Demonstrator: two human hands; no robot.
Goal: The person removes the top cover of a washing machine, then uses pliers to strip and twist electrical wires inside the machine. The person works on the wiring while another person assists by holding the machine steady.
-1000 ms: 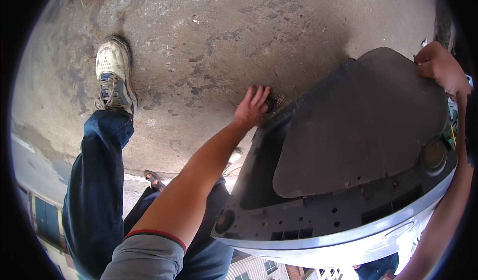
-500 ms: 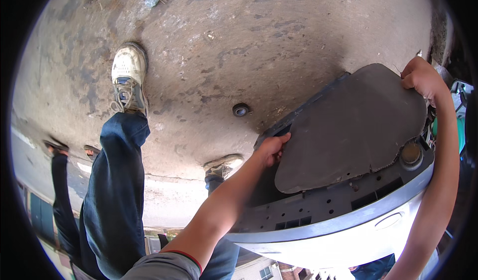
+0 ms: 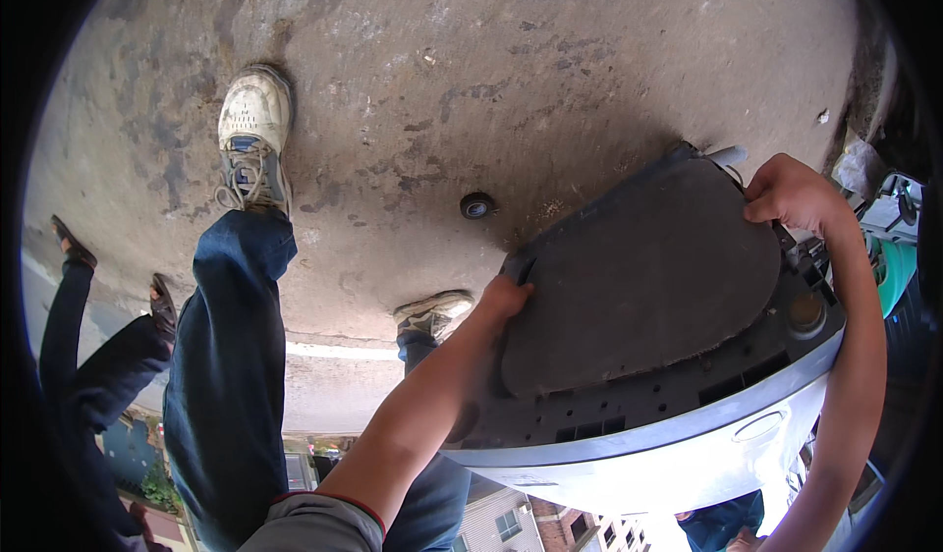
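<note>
A flat dark grey panel [image 3: 638,287] with rounded corners lies over the black plastic base [image 3: 678,387] of a white-bodied appliance [image 3: 668,459] that looks tipped over. My left hand [image 3: 507,299] is closed at the panel's left edge, thumb showing, its other fingers mostly hidden. At the far right corner, my right hand [image 3: 791,198] pinches the panel's edge between thumb and fingers. Slots and small holes dot the base along its near side. A round brownish foot [image 3: 807,312] sits at its right corner, beside the panel.
A small black wheel [image 3: 476,205] lies on the stained concrete floor [image 3: 393,159]. My white shoe [image 3: 257,105] is at left, another [image 3: 432,313] near the base. A second person's legs [image 3: 69,306] stand far left. Assorted clutter and a green object [image 3: 892,275] lie at right.
The panel has shifted left and sits flatter within the base. Both hands moved with it, the right inward and down. At far left, the other person's legs have changed position.
</note>
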